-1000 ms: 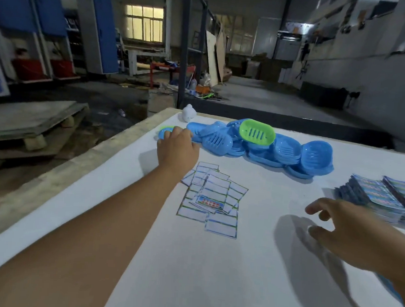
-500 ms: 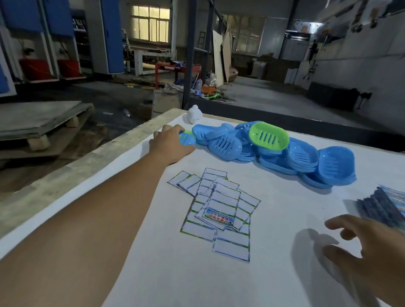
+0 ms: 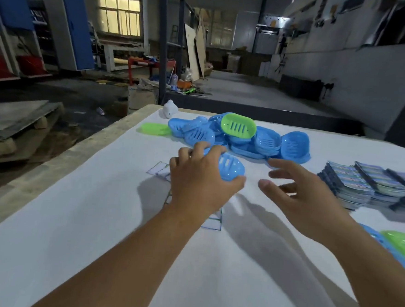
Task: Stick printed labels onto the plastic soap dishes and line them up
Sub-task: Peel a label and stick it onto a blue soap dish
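My left hand [image 3: 198,179] has its grip curled round a blue soap dish [image 3: 230,167] above the bench [image 3: 95,229] — right hand [image 3: 299,196] spread open beside it.

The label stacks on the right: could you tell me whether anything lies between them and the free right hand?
Nothing visible does. The right hand hangs open over bare white table, and the label stacks lie just beyond its fingers; the left hand holds the blue soap dish aside.
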Motion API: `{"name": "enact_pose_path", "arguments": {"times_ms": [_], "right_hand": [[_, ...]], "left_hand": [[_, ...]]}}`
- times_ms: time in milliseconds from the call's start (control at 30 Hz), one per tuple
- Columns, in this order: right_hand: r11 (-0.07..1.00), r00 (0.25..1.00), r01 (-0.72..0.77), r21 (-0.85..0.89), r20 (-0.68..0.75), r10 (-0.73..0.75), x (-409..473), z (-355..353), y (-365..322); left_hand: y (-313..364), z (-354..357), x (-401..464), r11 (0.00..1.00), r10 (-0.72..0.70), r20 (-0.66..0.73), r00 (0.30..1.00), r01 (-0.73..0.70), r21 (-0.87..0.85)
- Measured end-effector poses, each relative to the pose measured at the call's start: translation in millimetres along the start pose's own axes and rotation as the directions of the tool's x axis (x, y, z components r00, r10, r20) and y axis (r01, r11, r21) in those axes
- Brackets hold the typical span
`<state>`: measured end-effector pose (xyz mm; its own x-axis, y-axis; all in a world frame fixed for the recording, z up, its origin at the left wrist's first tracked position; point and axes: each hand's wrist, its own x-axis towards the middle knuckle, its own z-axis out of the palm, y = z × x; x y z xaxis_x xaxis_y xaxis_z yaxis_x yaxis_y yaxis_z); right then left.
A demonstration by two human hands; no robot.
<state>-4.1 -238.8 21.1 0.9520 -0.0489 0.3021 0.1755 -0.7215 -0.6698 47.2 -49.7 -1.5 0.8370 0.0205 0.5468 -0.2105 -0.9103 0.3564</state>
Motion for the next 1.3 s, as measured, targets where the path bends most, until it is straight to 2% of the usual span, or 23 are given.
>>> {"name": "enact_pose_path", "arguments": {"times_ms": [133, 233, 367, 400, 467, 533, 633, 700, 967, 1067, 1167, 1200, 1233, 1267, 1300], "right_hand": [[0.949, 0.997, -0.077, 0.306, 0.042, 0.067, 0, 4, 0], [0.914, 0.989, -0.145, 0.379, 0.087, 0.12, 2, 1, 5], [0.927, 0.973, -0.232, 0.295, 0.053, 0.227, 13, -2, 22], [0.938, 0.971, -0.236, 0.254, 0.026, 0.237, 15, -2, 25], [0.962, 0.975, -0.218, 0.167, -0.011, 0.223, 17, -1, 31], [0.976, 0.979, -0.199, 0.085, -0.023, 0.202, 18, 1, 34], [0.98, 0.98, -0.197, 0.0, -0.011, 0.197, 19, 4, 36], [0.981, 0.983, -0.184, -0.055, 0.002, 0.185, 20, 6, 37], [0.968, 0.982, -0.169, -0.186, 0.048, 0.181, 17, 7, 38], [0.965, 0.983, -0.166, -0.202, 0.047, 0.178, 15, 7, 38], [0.977, 0.993, -0.121, -0.176, -0.006, 0.122, 14, 7, 35], [0.988, 0.996, -0.088, -0.13, -0.045, 0.083, 14, 7, 33], [0.996, 0.995, -0.046, -0.07, -0.086, 0.04, 14, 7, 30], [1.0, 0.993, -0.005, -0.004, -0.116, 0.005, 13, 7, 26], [0.997, 0.992, 0.024, 0.07, -0.124, -0.016, 13, 7, 22]], "left_hand": [[31, -4, -29, 0.995, 0.101, 0.001, 0.995, -0.101, 0.027], [38, -4, -39, 0.99, 0.138, 0.03, 0.99, -0.138, -0.016], [30, -6, -33, 0.993, 0.098, 0.174, 0.98, -0.084, -0.085], [25, -9, -28, 0.997, 0.074, 0.167, 0.983, -0.07, -0.025], [14, -16, -17, 0.978, 0.038, 0.125, 0.991, -0.063, 0.2], [0, -21, -10, 0.924, -0.014, 0.165, 0.986, -0.05, 0.38], [-18, -22, -11, 0.906, -0.128, 0.312, 0.942, -0.017, 0.424], [-24, -22, -12, 0.922, -0.151, 0.336, 0.93, 0.01, 0.387], [-34, -19, 0, 0.957, -0.26, 0.238, 0.936, 0.216, 0.195], [-39, -20, 3, 0.952, -0.291, 0.168, 0.942, 0.267, 0.149], [-38, -20, 6, 0.967, -0.25, 0.034, 0.968, 0.248, 0.065], [-35, -22, 8, 0.969, -0.246, 0.0, 0.969, 0.246, -0.031], [-32, -23, 10, 0.943, -0.271, 0.002, 0.963, 0.265, -0.202], [-27, -26, 11, 0.855, -0.311, 0.054, 0.949, 0.305, -0.419], [-22, -28, 11, 0.717, -0.341, 0.15, 0.928, 0.36, -0.597]]}}
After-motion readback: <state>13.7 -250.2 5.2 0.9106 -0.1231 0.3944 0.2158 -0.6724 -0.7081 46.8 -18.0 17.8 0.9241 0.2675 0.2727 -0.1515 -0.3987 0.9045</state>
